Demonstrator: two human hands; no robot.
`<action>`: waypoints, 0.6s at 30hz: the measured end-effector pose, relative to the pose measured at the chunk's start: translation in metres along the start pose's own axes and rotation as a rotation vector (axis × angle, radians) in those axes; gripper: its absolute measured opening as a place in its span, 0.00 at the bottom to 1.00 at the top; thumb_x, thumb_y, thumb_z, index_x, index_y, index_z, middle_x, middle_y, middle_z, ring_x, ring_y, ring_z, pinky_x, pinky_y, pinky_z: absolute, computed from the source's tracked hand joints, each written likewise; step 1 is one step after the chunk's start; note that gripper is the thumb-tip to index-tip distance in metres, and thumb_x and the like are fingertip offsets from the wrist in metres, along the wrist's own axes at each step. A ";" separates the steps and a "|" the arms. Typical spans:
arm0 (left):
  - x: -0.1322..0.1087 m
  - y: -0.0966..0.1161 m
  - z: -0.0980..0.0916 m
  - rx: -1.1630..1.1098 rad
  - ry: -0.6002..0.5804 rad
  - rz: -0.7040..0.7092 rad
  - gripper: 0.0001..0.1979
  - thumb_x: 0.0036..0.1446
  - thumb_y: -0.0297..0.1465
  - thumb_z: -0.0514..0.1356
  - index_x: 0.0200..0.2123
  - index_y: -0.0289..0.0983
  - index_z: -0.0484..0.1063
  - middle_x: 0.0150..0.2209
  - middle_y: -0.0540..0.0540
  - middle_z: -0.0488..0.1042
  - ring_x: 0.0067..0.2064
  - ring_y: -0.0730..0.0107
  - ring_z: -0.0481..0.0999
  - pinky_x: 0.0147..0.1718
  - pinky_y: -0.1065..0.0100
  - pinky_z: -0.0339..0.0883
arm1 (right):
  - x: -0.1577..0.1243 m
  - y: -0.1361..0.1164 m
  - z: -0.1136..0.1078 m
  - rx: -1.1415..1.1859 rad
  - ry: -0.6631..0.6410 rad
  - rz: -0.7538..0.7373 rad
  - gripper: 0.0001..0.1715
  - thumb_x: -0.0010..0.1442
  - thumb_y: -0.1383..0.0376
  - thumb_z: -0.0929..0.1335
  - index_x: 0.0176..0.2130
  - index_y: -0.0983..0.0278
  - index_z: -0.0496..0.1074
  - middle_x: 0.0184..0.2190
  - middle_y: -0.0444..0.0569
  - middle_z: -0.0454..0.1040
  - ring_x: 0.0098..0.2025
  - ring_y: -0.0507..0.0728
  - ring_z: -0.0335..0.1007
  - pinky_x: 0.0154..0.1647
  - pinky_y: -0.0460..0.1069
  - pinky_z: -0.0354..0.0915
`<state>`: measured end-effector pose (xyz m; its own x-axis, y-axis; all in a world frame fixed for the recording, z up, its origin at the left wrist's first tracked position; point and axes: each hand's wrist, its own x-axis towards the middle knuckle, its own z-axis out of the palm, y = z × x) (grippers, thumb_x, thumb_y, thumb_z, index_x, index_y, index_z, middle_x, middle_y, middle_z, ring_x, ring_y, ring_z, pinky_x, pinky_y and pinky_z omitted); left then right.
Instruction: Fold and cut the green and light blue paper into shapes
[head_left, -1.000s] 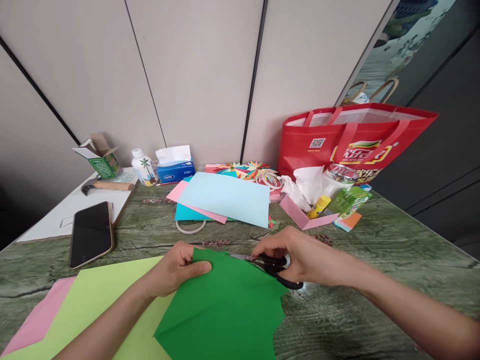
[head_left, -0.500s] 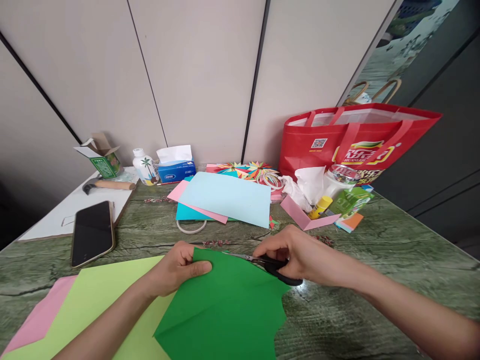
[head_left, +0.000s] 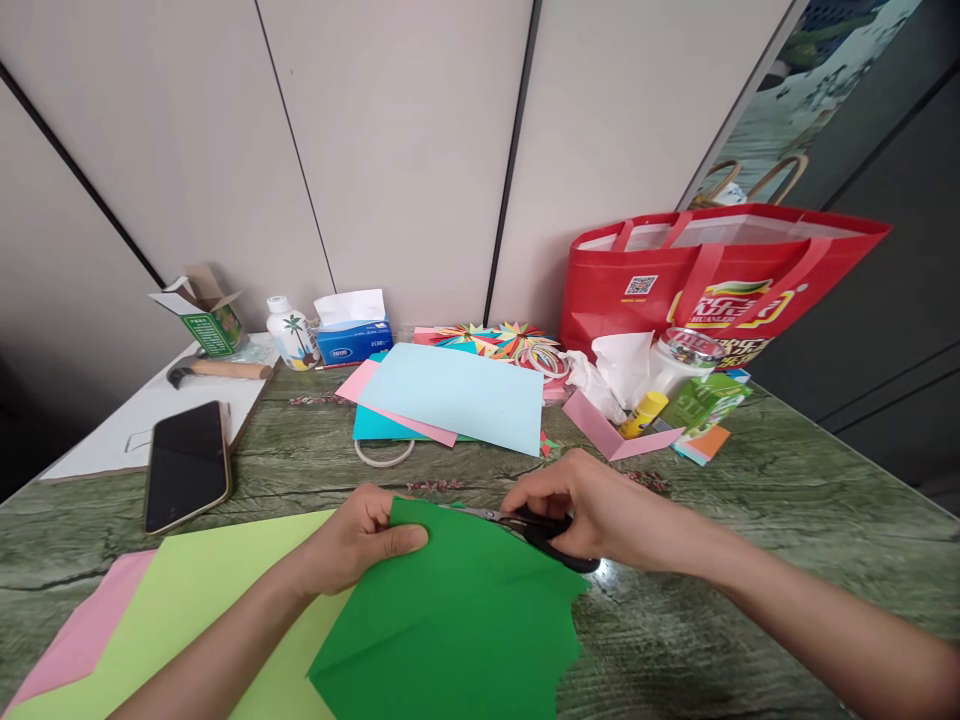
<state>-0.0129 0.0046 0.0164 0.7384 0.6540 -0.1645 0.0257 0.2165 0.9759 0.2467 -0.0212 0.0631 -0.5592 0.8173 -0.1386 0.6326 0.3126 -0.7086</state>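
Head view shows me first the green wood-grain table [head_left: 750,620], with a red bag [head_left: 720,280] standing at its far right side, by the wall. Near me a light green sheet [head_left: 210,600] lies flat. Partly over it lies the green paper [head_left: 465,630], a little raised at its far edge. The left hand [head_left: 360,540] is closed in a pinch on that far edge, thumb on top and the other fingers behind the paper. The right hand [head_left: 600,510] is curled shut around the black handles of the scissors [head_left: 525,522]. The blades lie at the paper's top edge and point toward the left hand; how far they are open I cannot tell.

I judge the main danger is the blade tips. They are near the left thumb, so a long cut could reach the skin. The paper is also held at one place only, so it may twist and tear.

For room, the table right of the paper is bare up to its edge. A phone [head_left: 186,465] and a pile of coloured sheets [head_left: 457,395] lie well apart, farther back.
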 end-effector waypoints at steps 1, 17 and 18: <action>0.000 0.000 0.000 -0.005 -0.004 -0.006 0.10 0.52 0.34 0.62 0.31 0.33 0.78 0.29 0.43 0.79 0.30 0.66 0.76 0.27 0.70 0.68 | 0.000 0.000 0.000 0.012 -0.005 0.006 0.19 0.40 0.77 0.61 0.31 0.63 0.73 0.18 0.37 0.53 0.22 0.47 0.44 0.21 0.44 0.42; 0.001 -0.003 0.002 0.064 -0.011 -0.010 0.13 0.52 0.35 0.62 0.26 0.30 0.76 0.25 0.42 0.76 0.24 0.71 0.71 0.22 0.72 0.63 | 0.007 -0.009 -0.002 -0.070 -0.019 -0.056 0.17 0.43 0.76 0.65 0.35 0.64 0.72 0.19 0.36 0.57 0.23 0.47 0.48 0.23 0.43 0.47; 0.001 -0.003 0.002 0.063 -0.010 -0.014 0.13 0.51 0.35 0.62 0.25 0.30 0.76 0.24 0.43 0.76 0.23 0.71 0.70 0.22 0.72 0.62 | 0.007 -0.009 -0.001 -0.078 -0.020 -0.061 0.17 0.43 0.75 0.65 0.34 0.63 0.72 0.19 0.36 0.57 0.23 0.47 0.47 0.23 0.43 0.46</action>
<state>-0.0108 0.0035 0.0132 0.7447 0.6434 -0.1774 0.0783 0.1797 0.9806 0.2374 -0.0174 0.0694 -0.6080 0.7861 -0.1114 0.6364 0.3987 -0.6604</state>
